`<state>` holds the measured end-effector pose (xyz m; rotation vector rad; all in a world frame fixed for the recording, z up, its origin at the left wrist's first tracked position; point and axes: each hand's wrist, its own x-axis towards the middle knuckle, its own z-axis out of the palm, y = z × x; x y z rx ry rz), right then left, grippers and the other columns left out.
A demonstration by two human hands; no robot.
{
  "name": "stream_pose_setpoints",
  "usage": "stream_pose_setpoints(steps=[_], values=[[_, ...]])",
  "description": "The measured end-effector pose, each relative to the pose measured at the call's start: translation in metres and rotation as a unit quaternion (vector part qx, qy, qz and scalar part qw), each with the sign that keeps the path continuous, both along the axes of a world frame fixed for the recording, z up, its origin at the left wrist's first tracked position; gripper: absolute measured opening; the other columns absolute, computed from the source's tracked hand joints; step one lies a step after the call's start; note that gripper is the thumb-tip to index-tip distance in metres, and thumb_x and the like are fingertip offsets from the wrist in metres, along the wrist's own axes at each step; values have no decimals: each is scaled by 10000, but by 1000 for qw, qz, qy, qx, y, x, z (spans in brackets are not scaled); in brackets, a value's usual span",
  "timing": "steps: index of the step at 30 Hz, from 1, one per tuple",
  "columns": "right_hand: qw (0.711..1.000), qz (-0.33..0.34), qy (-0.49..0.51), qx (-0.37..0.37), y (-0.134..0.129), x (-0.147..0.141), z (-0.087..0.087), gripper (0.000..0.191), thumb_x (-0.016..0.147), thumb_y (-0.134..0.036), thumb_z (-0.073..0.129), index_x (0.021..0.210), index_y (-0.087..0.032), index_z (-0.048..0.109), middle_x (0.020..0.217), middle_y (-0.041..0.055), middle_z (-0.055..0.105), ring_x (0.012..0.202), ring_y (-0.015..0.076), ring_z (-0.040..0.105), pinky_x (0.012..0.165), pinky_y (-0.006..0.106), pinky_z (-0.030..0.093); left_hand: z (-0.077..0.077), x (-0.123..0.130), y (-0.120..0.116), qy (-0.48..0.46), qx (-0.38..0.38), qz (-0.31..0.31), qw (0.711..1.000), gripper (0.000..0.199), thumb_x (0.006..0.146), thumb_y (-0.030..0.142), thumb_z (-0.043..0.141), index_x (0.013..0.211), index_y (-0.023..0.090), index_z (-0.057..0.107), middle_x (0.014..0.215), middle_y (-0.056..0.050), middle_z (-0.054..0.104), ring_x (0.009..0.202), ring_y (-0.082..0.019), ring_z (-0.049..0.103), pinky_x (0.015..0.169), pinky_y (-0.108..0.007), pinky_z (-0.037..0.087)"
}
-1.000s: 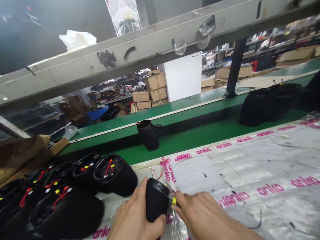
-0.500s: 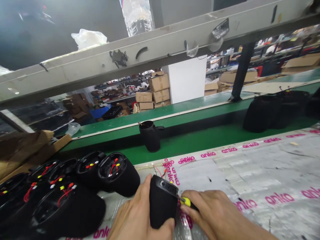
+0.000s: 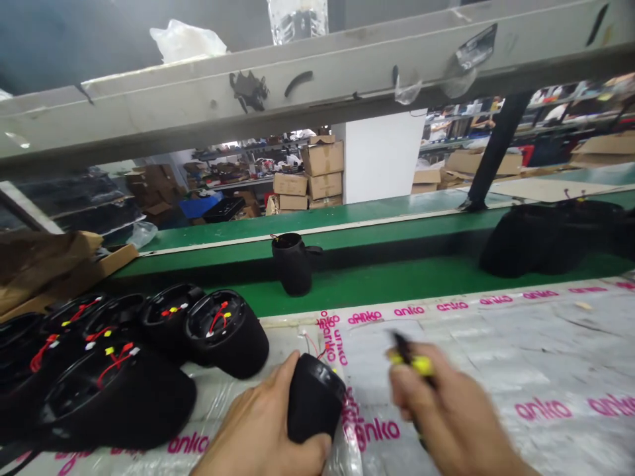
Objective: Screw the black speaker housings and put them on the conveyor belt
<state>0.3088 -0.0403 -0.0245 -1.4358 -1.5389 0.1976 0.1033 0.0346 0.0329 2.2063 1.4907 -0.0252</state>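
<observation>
My left hand (image 3: 270,423) is wrapped round a black fabric-covered housing (image 3: 315,400), which leans over the plastic-covered bench; thin red wires show behind its upper end. To the right, my right hand (image 3: 446,410) is closed on a yellow-and-black tool (image 3: 414,363), apart from the housing. Motion blurs the tool, so its tip is unclear. Several similar black housings with red wires and white, red and yellow connectors stand at the left, the nearest being a large housing (image 3: 143,396) and a smaller one (image 3: 231,337).
Another black housing (image 3: 292,264) stands on the green surface (image 3: 367,281) beyond the bench. More dark housings (image 3: 516,241) are at the right. A grey beam (image 3: 183,99) crosses above. An open cardboard box (image 3: 109,264) sits at the left, with stacked boxes (image 3: 322,162) in the background.
My right hand has moved away from the housing to the right, and the tool now points up. The housing in my left hand has tilted and turned. The camera view has shifted slightly.
</observation>
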Motion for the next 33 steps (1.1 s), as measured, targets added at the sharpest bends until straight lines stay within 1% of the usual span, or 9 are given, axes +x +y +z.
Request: stream_pose_setpoints(steps=[2, 3, 6, 9, 14, 18, 22, 27, 33], values=[[991, 61, -109, -54, 4, -6, -6, 182, 1042, -329, 341, 961, -243, 479, 618, -33, 628, 479, 186, 624, 441, 282, 381, -3, 7, -5, 71, 39, 19, 997, 818, 704, 320, 612, 1472, 188, 363, 1373, -113, 569, 1123, -361, 632, 963, -485, 487], [982, 77, -151, -85, 7, -10, -9, 192, 1038, -315, 331, 938, -235, 473, 622, -18, 638, 489, 208, 638, 439, 297, 358, -4, 11, -7, 102, 53, 19, 993, 825, 724, 334, 594, 1489, 162, 336, 1396, -134, 544, 1112, -377, 638, 944, -502, 498], [961, 71, -212, -161, 12, -21, -19, 182, 1019, -281, 339, 900, -222, 464, 611, 11, 649, 494, 258, 655, 432, 324, 268, -5, 19, -12, 162, 87, 4, 983, 813, 772, 322, 536, 1518, 125, 282, 1433, -154, 502, 1077, -371, 659, 898, -493, 532], [948, 67, -248, -188, 14, -27, -24, 147, 999, -281, 401, 894, -218, 483, 635, 23, 663, 520, 278, 668, 453, 331, 207, -5, 22, -14, 185, 100, -6, 978, 823, 784, 313, 510, 1532, 102, 240, 1447, -158, 488, 1064, -363, 666, 876, -484, 549], [940, 58, -271, -198, 13, -30, -20, 117, 987, -297, 479, 915, -215, 521, 635, 14, 660, 537, 280, 669, 466, 326, 170, -8, 21, -12, 188, 94, -2, 978, 815, 790, 356, 500, 1530, 134, 241, 1477, -151, 454, 1048, -370, 673, 862, -485, 548], [941, 48, -273, -193, 14, -30, -17, 105, 984, -306, 507, 931, -219, 532, 654, 5, 670, 525, 274, 665, 465, 329, 156, -12, 20, -11, 191, 92, -3, 977, 820, 785, 362, 506, 1528, 149, 232, 1471, -156, 455, 1014, -365, 685, 840, -470, 547], [939, 36, -288, -185, 16, -31, -21, 111, 975, -311, 541, 908, -223, 530, 637, -1, 662, 514, 269, 660, 458, 337, 144, -14, 20, -11, 196, 98, -1, 976, 811, 787, 373, 516, 1522, 163, 244, 1477, -164, 444, 1006, -362, 688, 834, -446, 540], [944, 29, -298, -141, 16, -32, -23, 113, 969, -316, 556, 916, -230, 508, 612, -22, 642, 479, 253, 642, 458, 335, 170, -11, 21, -11, 193, 100, 2, 976, 792, 789, 369, 531, 1511, 180, 266, 1413, -153, 501, 999, -360, 689, 834, -443, 536], [930, 10, -342, -136, 16, -35, -26, 128, 965, -301, 531, 885, -228, 461, 536, -39, 600, 410, 224, 613, 435, 324, 150, -10, 22, -12, 195, 104, 3, 975, 793, 784, 353, 553, 1508, 182, 282, 1385, -154, 529, 993, -354, 690, 822, -432, 545]])
